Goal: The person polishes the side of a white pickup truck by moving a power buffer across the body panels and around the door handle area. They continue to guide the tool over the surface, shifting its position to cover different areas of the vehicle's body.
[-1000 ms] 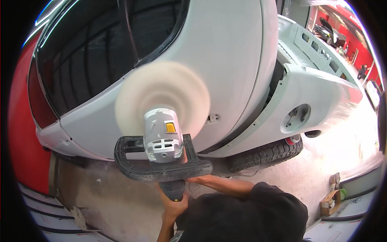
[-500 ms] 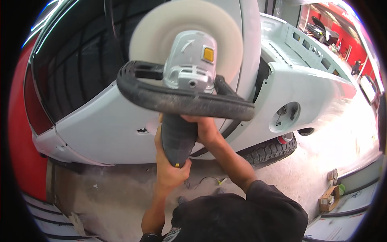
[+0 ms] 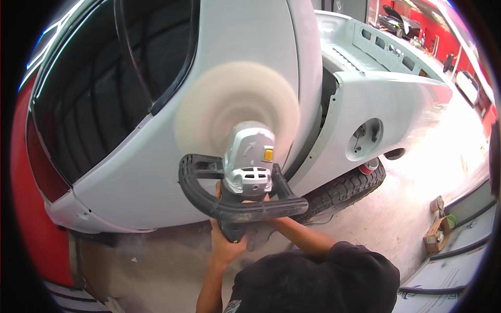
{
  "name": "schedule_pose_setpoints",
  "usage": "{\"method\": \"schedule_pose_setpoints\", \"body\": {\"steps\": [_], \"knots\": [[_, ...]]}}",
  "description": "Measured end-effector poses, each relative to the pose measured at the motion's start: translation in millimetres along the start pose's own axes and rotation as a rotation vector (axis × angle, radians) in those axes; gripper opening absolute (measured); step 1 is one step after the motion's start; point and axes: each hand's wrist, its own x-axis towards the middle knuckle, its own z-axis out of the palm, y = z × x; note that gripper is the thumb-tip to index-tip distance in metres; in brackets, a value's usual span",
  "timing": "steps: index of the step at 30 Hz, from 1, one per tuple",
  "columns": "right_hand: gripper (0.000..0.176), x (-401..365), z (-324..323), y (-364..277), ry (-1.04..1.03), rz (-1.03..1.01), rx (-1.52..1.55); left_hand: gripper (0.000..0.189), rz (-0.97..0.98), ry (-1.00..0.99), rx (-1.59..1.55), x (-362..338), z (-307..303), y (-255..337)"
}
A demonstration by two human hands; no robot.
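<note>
A power polisher [image 3: 249,156] with a silver head, a yellow button and a black loop handle is in the middle of the head view. Its pale round pad [image 3: 209,104] is blurred by spinning and lies over the white side panel of a car body [image 3: 250,31]. My left hand [image 3: 227,249] is closed around the rear end of the polisher's dark body. Farther forward on the same body, my right hand [image 3: 275,223] grips from the right, with most of its fingers hidden behind the loop handle.
Dark side windows [image 3: 104,104] are at the left. A white truck bed [image 3: 386,99] with a round opening stands at the right, above a knobbly tyre [image 3: 339,193]. A cardboard box [image 3: 437,235] is on the floor at the lower right. Another person [image 3: 449,61] appears far off.
The polisher has moved down in the view and looks smaller, its pad now lower on the panel. Both hands have stayed on it. The view has shifted slightly.
</note>
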Motion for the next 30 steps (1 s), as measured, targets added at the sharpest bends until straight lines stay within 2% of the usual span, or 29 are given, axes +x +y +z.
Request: {"method": "schedule_pose_setpoints", "body": {"steps": [6, 8, 10, 16, 19, 21, 23, 25, 27, 30], "knots": [[0.061, 12.2, 22.7, 1.8, 0.024, -0.015, 0.004, 0.092, 0.21, 0.131, 0.228, 11.4, -25.0, 18.6], [0.062, 14.5, 20.6, 0.4, 0.045, -0.003, 0.062, 0.096, 0.1, 0.083, 0.169, 15.0, -26.4, 26.8], [0.062, 20.0, 11.4, -8.0, 0.079, 0.008, 0.14, 0.097, 0.083, 0.037, 0.119, 21.9, -24.0, 35.4], [0.059, 81.9, -10.4, -29.5, 0.108, -0.026, 0.528, 0.098, 0.279, -0.007, 0.149, 74.4, -8.4, 86.5], [0.049, 124.4, -24.0, -129.8, -0.004, -0.146, 0.549, 0.098, 0.327, -0.004, 0.175, 107.6, -13.3, 117.8], [0.046, 139.3, -27.0, -191.0, 0.052, -0.245, 0.649, 0.097, 0.357, 0.03, 0.251, 128.6, -17.7, 152.9], [0.044, 164.3, -31.1, -220.9, 0.058, -0.3, 0.652, 0.094, 0.232, 0.03, 0.187, 151.4, -26.3, 169.2], [0.049, 186.7, -35.0, -247.2, 0.027, -0.273, 0.682, 0.092, 0.198, 0.045, 0.141, 174.2, -31.9, 188.9], [0.05, 209.5, -37.4, -270.9, 0.017, -0.329, 0.671, 0.079, 0.087, 0.061, 0.075, 186.4, -31.6, 227.9], [0.049, 243.5, -36.8, -302.0, -0.014, -0.298, 0.721, 0.06, 0.177, 0.049, 0.055, 219.4, -43.6, 250.5]]}}
